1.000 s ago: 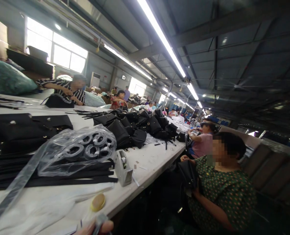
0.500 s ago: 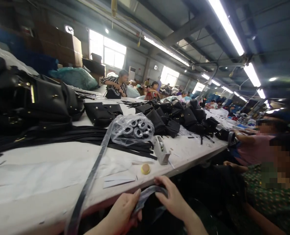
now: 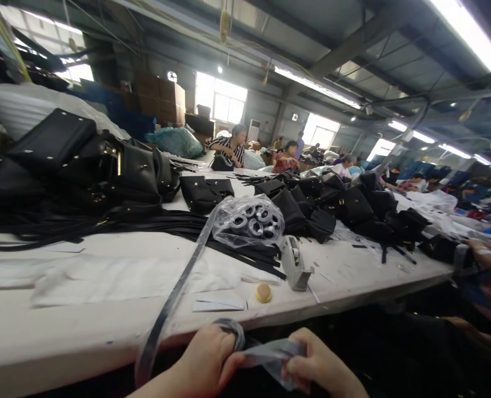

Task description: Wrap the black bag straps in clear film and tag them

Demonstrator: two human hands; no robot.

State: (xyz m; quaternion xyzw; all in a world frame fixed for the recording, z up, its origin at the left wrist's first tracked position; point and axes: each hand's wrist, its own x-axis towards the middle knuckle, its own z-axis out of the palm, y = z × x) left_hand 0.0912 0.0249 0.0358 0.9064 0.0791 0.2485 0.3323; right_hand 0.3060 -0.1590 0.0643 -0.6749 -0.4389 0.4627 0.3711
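Observation:
My left hand [image 3: 206, 359] and my right hand [image 3: 317, 365] sit low in front of the white table's edge [image 3: 83, 337]. Both are closed on a dark strap in a clear plastic sleeve [image 3: 262, 351]. The strap loops over my left fingers and runs up across the table toward a clear bag of strap rolls [image 3: 249, 221]. A small round yellow disc [image 3: 263, 292] and a grey tape dispenser [image 3: 294, 263] lie on the table just beyond my hands.
Black bags [image 3: 104, 166] are piled at the left, with more black bags [image 3: 344, 207] down the middle and black straps [image 3: 116, 224] between them. White paper sheets [image 3: 116, 279] lie near me. Other people work along the far side and at the right edge.
The view has swung left and down. My hands came into view at the table edge, and the strap is now looped over my left fingers with my right hand gripping its sleeve.

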